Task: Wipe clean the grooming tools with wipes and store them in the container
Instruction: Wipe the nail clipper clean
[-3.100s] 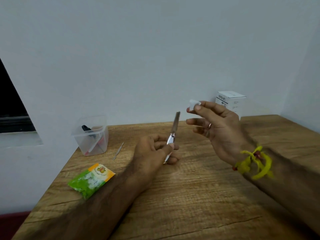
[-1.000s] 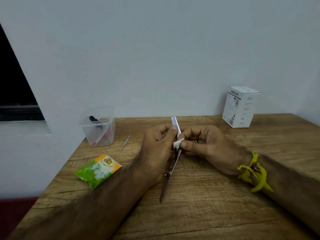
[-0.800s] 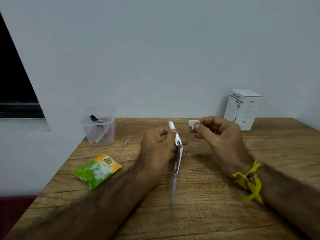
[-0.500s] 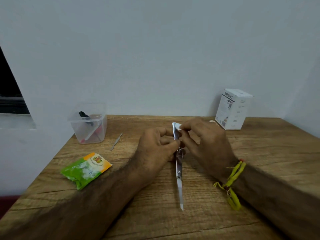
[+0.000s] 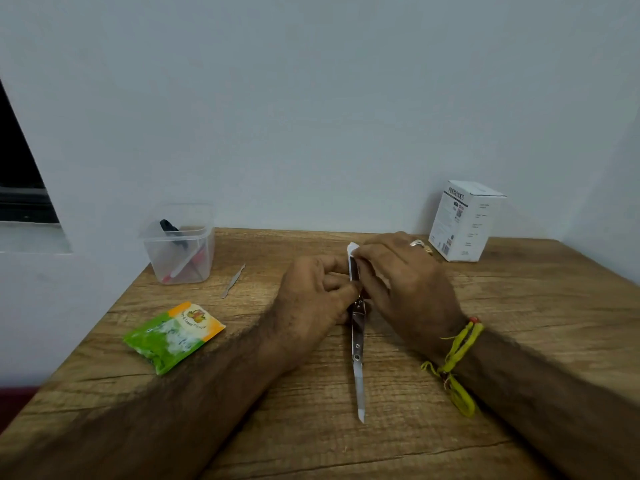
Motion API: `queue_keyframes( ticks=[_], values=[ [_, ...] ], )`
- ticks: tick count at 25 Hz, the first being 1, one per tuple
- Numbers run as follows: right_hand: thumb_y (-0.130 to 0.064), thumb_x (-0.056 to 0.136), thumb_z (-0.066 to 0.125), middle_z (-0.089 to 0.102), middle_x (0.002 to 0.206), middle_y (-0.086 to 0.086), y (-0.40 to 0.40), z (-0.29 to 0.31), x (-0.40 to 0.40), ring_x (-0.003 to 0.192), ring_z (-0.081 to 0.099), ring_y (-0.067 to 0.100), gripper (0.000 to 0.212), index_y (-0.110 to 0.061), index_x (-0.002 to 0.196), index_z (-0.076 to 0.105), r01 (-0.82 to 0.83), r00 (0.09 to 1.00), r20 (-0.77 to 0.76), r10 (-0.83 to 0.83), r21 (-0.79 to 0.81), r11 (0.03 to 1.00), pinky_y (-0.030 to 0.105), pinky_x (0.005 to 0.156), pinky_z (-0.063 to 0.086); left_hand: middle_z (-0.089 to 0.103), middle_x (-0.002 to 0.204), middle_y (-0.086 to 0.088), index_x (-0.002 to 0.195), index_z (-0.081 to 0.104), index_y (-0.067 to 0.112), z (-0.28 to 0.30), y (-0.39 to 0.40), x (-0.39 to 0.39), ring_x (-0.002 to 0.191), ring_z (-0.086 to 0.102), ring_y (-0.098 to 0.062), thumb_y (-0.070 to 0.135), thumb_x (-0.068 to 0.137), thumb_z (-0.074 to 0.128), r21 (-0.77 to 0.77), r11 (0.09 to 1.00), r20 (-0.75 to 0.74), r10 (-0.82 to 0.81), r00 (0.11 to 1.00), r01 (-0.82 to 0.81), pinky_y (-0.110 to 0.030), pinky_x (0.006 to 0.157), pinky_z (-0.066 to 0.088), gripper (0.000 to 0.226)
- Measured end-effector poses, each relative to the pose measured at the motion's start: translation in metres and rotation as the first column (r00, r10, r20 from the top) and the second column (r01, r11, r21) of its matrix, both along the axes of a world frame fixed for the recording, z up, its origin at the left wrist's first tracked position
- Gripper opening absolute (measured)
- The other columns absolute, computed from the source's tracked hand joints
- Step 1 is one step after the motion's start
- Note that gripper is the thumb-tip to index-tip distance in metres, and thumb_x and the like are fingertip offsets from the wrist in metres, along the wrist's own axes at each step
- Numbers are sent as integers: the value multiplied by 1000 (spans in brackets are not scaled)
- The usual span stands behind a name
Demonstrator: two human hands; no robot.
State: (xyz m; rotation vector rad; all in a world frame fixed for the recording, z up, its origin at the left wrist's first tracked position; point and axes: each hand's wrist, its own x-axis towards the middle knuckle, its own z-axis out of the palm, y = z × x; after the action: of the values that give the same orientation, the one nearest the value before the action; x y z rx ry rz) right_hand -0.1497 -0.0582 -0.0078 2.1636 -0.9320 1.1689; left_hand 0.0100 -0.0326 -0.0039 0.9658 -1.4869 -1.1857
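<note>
My left hand (image 5: 311, 292) grips a metal nail clipper (image 5: 357, 337) at its middle; its unfolded file blade points toward me over the table. My right hand (image 5: 401, 282) pinches a small white wipe (image 5: 352, 249) against the clipper's far end. A clear plastic container (image 5: 178, 244) stands at the back left with a black-handled tool and a red and a white tool inside. A small metal tool (image 5: 233, 280) lies on the table right of the container. A green and orange wipes packet (image 5: 173, 336) lies at the left.
A white cardboard box (image 5: 465, 220) stands at the back right against the wall. The wooden table (image 5: 519, 323) ends at the left near the packet and container. A white wall runs behind the table.
My right hand took the wipe away from the clipper and then brought it back onto the clipper's far end. The file blade now points straight toward me.
</note>
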Motion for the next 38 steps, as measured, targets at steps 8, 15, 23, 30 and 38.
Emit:
queue_keyframes(
  ticks=[8,15,23,30,38],
  values=[
    [-11,95,62,70,92,12,-4,0,3,79,65,32,13,-2,93,71,-6,1000,-22,5,-65,998,46,70,53,77,81,-16,104,69,8,1,0,0,73,77,-25,0,94,63,33,999,-13,-16,1000,16,-27,61,60,14],
    [-6,90,67,70,93,12,-3,-1,1,83,65,31,7,-2,95,71,-20,1000,2,20,-21,1000,44,75,52,78,83,-15,104,69,10,2,1,0,77,77,-28,0,94,63,32,999,-10,-22,1000,22,-36,66,63,15],
    [-6,92,64,69,93,12,-5,-2,1,82,64,32,9,-2,95,71,-46,999,12,46,-4,999,47,73,52,78,83,-15,104,68,10,1,0,1,79,76,-32,4,93,65,34,999,-25,-30,999,30,-39,71,62,13],
    [-13,95,60,70,96,11,-5,-3,-1,85,66,32,15,-4,98,73,-59,998,7,59,15,998,47,71,53,77,80,-14,104,69,8,0,-1,0,77,76,-32,3,94,64,21,999,-16,-28,999,28,-35,66,62,12],
    [-12,94,61,70,97,12,-3,-2,-5,86,66,31,16,-3,99,73,-63,998,-7,64,39,997,47,74,53,78,84,-13,109,68,10,0,1,-1,77,76,-29,6,96,62,-11,999,27,-41,999,41,-29,62,60,15]
  ],
)
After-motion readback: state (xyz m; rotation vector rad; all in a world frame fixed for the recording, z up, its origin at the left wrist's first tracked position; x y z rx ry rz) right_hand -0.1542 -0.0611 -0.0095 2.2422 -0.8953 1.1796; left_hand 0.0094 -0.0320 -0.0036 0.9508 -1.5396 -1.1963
